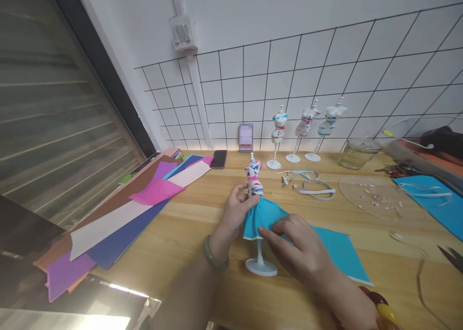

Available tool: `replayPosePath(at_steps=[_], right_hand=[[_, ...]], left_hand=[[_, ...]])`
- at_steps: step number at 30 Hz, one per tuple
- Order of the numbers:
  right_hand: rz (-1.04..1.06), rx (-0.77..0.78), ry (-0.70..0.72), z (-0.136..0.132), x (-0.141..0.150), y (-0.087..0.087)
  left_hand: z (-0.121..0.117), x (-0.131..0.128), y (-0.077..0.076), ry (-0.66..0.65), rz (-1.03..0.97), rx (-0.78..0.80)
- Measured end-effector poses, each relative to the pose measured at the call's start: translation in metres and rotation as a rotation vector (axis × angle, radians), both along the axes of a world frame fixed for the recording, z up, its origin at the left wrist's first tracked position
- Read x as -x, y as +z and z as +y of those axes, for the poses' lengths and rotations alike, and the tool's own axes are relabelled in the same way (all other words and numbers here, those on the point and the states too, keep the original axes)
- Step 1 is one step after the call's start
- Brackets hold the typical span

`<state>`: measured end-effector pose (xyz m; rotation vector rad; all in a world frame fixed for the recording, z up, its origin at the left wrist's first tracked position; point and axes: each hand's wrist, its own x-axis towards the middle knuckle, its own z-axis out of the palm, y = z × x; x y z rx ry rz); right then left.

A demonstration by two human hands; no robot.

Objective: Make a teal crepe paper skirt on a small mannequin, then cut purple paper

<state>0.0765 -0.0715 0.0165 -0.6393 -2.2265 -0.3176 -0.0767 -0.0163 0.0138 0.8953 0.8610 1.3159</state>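
Observation:
A small white doll mannequin [255, 186] with coloured patches stands on a round white base [261, 267] in front of me. Blue sheet material, gathered into a skirt [263, 218] with a white lower edge, hangs around its waist. My left hand [237, 208] is closed at the waist, its thumb pressing the skirt's top edge against the mannequin. On the skirt's lower right side, my right hand [302, 245] pinches the blue material with its fingertips. Part of the skirt is hidden behind that hand. A flat blue sheet [342, 253] lies on the table just beyond my right wrist.
Coloured sheets [119, 214] are piled on the left. Behind stand a phone [219, 159], a small upright screen [246, 138] and three more mannequins [278, 127]. To the right are ribbon coils [314, 190], a clear plate [361, 209] with beads, a glass jar [358, 154] and scissors [452, 257].

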Motion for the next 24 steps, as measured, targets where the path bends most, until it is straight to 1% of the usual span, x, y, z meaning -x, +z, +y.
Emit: replayPosePath(at_steps=[3, 7, 10, 12, 14, 15, 18, 20, 22, 24], right_hand=[[-0.034, -0.034, 0.04, -0.002, 0.002, 0.002], [-0.095, -0.043, 0.05, -0.005, 0.007, 0.003], [-0.119, 0.005, 0.075, -0.008, 0.008, 0.005], [-0.066, 0.073, 0.133, -0.009, 0.007, 0.007], [0.069, 0.159, 0.153, -0.008, 0.003, 0.009], [0.159, 0.203, 0.123, -0.005, 0.0, 0.009], [0.399, 0.379, -0.074, 0.005, -0.009, 0.008], [0.488, 0.581, -0.159, 0.014, -0.014, 0.007], [0.528, 0.812, -0.144, 0.02, -0.017, 0.007], [0.55, 0.971, -0.078, 0.024, -0.018, 0.007]], left_hand=[[0.0, 0.001, 0.004, 0.03, 0.023, 0.012], [0.0, 0.003, 0.008, 0.036, 0.01, 0.032], [0.0, 0.005, 0.008, 0.022, 0.002, 0.027], [0.001, 0.007, 0.007, -0.005, 0.003, 0.012], [0.0, 0.008, 0.007, -0.056, 0.004, -0.016], [-0.001, 0.009, 0.007, -0.089, 0.004, -0.034], [-0.005, 0.009, 0.009, -0.196, 0.012, -0.084], [-0.008, 0.009, 0.011, -0.256, 0.018, -0.106], [-0.009, 0.008, 0.011, -0.307, 0.02, -0.118], [-0.009, 0.008, 0.011, -0.335, 0.018, -0.126]])
